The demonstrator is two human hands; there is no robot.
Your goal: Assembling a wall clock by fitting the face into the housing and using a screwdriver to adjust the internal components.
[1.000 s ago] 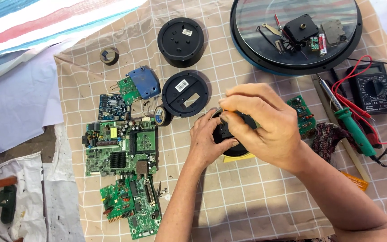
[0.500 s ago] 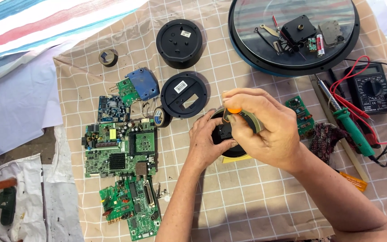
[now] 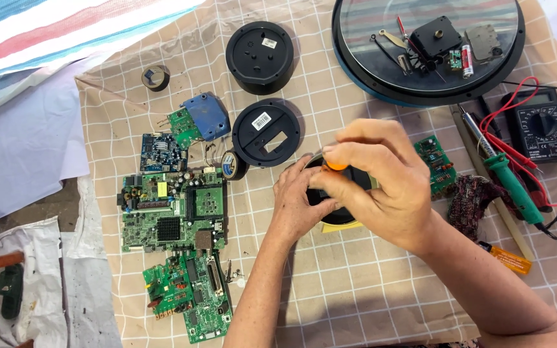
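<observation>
My left hand (image 3: 299,201) grips the left side of a small round black housing (image 3: 339,212) that rests on the checked cloth (image 3: 369,283). Above it, my right hand (image 3: 381,183) is closed around a tool with an orange handle end (image 3: 337,165), held upright over the housing. The tool's shaft and tip are hidden by my fingers. A yellow edge (image 3: 342,227) shows under the housing.
Two round black covers (image 3: 260,57) (image 3: 267,133) lie beyond my hands, several green circuit boards (image 3: 174,211) to the left. A big round clock tray (image 3: 430,48) with parts sits at the top right. A green soldering iron (image 3: 509,183), multimeter (image 3: 540,125) and small board (image 3: 434,166) lie right.
My right hand has turned and shifted a little on the tool, so its orange end now shows between my fingers. The left hand stays on the housing.
</observation>
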